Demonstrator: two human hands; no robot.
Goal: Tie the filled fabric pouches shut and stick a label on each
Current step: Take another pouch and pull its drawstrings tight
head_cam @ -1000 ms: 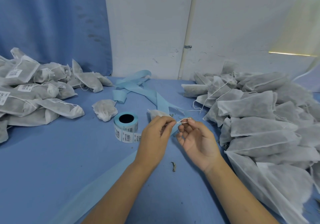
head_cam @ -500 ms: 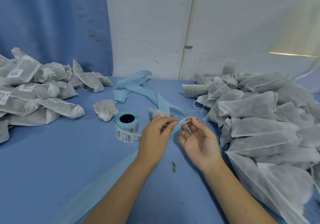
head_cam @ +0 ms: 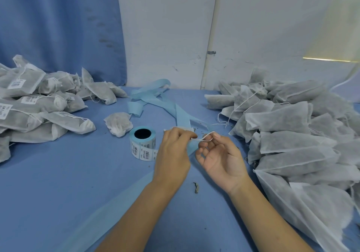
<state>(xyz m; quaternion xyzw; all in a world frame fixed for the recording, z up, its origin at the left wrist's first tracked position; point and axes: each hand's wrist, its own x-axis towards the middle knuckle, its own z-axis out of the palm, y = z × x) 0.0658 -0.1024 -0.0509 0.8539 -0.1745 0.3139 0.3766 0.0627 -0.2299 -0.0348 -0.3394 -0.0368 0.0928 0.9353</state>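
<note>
Tying step: left hand [head_cam: 174, 150] and right hand [head_cam: 221, 155] each pinch the white drawstring [head_cam: 206, 136] mid-frame, its pouch [head_cam: 168, 129] mostly hidden behind the left; next, probably pull the knot tight

label roll [head_cam: 143, 144] print too small, right pouch pile [head_cam: 288, 119] cut off

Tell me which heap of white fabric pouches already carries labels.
The left heap of white fabric pouches: barcode stickers show on several; the right heap shows none.
</note>
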